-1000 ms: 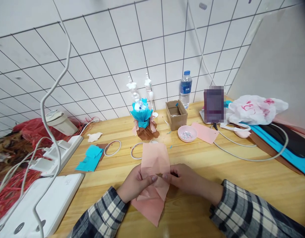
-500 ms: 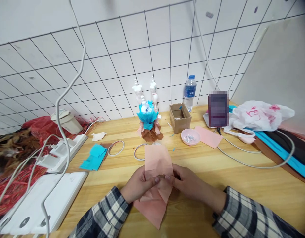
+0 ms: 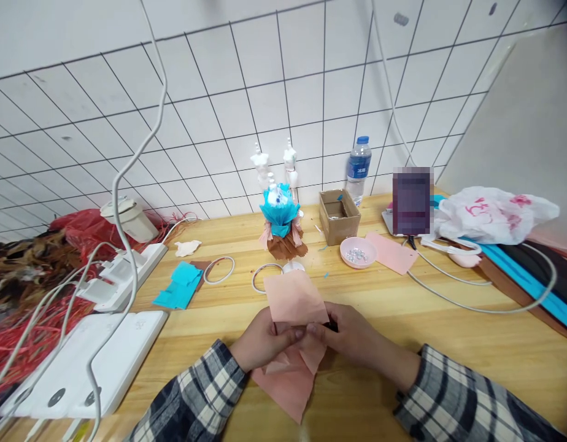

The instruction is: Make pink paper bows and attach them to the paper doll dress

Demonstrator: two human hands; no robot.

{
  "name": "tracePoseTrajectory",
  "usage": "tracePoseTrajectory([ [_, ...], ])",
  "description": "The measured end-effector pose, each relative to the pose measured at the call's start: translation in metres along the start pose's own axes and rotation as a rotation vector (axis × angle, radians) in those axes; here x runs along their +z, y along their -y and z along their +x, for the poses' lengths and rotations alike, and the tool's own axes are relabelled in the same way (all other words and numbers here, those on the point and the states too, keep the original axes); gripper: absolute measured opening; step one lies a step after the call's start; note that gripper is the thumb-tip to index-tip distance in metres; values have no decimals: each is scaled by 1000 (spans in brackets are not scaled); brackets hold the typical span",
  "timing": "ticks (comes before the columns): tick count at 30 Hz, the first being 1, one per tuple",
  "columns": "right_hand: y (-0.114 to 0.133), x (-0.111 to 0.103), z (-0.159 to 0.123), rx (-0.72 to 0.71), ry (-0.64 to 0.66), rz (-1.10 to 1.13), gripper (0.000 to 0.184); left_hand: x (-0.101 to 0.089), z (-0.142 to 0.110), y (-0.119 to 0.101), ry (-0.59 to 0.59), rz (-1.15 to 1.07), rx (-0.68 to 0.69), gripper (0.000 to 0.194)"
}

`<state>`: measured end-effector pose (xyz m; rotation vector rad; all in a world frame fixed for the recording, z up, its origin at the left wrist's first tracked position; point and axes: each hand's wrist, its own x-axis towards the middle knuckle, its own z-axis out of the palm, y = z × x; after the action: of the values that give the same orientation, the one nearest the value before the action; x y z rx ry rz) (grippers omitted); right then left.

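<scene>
Paper is the thing in both hands: a sheet of pink crepe paper (image 3: 295, 301), low in the middle of the frame, just above the wooden table (image 3: 403, 307). The left hand (image 3: 260, 341) and the right hand (image 3: 350, 334) meet at the middle of the sheet. Their thumbs and fingers are pinched shut on the paper, tip to tip. The top part of the sheet stands up above the fingers, and the lower part hangs down toward the bottom edge of the frame. Both arms wear plaid sleeves (image 3: 449, 405).

Just behind the paper lie two thin rings (image 3: 266, 277) on the table. Left of them sit some blue paper pieces (image 3: 178, 285). Farther back, in the middle of the frame, stands a little doll (image 3: 281, 221) dressed in blue, pink and brown paper. Right of the doll is a small cardboard box (image 3: 339, 215), and in front of it a pink dish (image 3: 358, 252) with small beads in it. A second pink sheet (image 3: 393, 253) lies beside the dish. A water bottle (image 3: 358, 169) stands by the tiled wall (image 3: 219, 92).

At the left of the frame are white power strips (image 3: 85, 362) with white cables (image 3: 140, 153). At the right lies a white plastic bag (image 3: 495, 212).
</scene>
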<state>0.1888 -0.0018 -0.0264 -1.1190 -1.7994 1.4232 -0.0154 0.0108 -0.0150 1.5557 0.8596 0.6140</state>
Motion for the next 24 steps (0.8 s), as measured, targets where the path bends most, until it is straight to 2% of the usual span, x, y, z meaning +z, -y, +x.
tracePoseTrajectory([
  [3, -1, -2, 1, 25, -43, -2, 34, 0, 0, -3, 33, -45, 25, 42],
  [7, -5, -3, 1, 48, -41, -21, 36, 0, 1, 0, -142, -60, -8, 44],
  [9, -6, -3, 1, 54, -29, -32, 37, 1, 1, 3, -192, -80, -40, 43],
  [16, -6, -5, 2, 38, -47, -43, 36, 2, 2, 8, -151, -162, -104, 45],
  [20, -7, -5, 3, 55, -57, -52, 34, 2, -1, 9, -80, -228, -99, 44],
  [24, -6, -5, 2, 78, -70, -82, 32, 0, -3, 6, -30, -88, -106, 47],
])
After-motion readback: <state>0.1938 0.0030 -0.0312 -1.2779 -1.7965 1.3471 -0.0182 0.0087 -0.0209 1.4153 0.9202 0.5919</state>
